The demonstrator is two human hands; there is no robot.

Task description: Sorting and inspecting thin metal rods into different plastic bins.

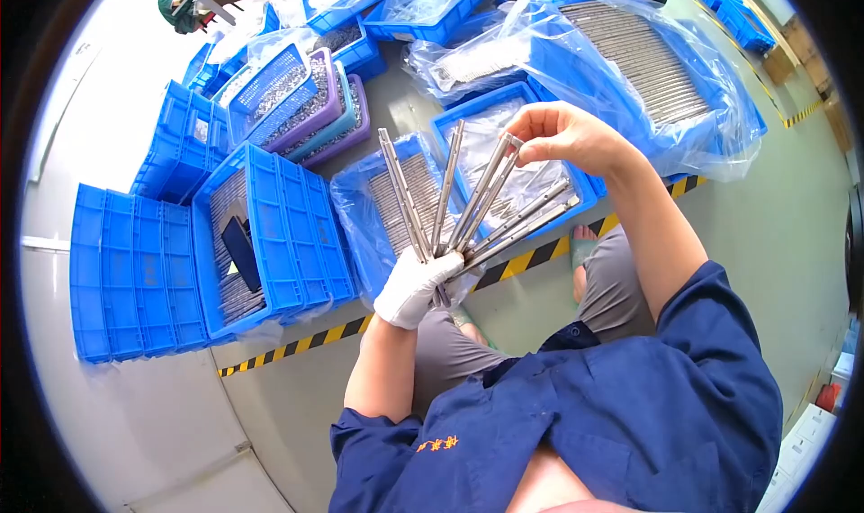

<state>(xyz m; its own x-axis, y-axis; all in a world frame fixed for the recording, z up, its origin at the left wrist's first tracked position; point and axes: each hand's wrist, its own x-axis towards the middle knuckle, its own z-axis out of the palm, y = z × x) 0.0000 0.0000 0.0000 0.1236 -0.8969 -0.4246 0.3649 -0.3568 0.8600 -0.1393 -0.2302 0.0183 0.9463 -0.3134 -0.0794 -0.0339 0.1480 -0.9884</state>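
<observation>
My left hand (409, 290), in a white glove, is closed round the lower ends of several slim metal rails (447, 189). They spread upward from it like a fan, with small holes or marks along some of them. My bare right hand (565, 137) pinches the top end of a rail in the middle of the fan between thumb and fingers. Behind the fan, a plastic-lined blue crate (360, 187) holds rows of similar rails. Another blue crate (580, 209), just below my right hand, has clear plastic and a few loose rails in it.
At the far right, a large crate lined with plastic film (720, 144) holds a dense row of rails. Stacked blue crates (135, 274) stand at the left, with a dark object (239, 252) in one. Purple baskets (335, 108) of small metal parts sit behind. Striped tape (297, 346) crosses the floor.
</observation>
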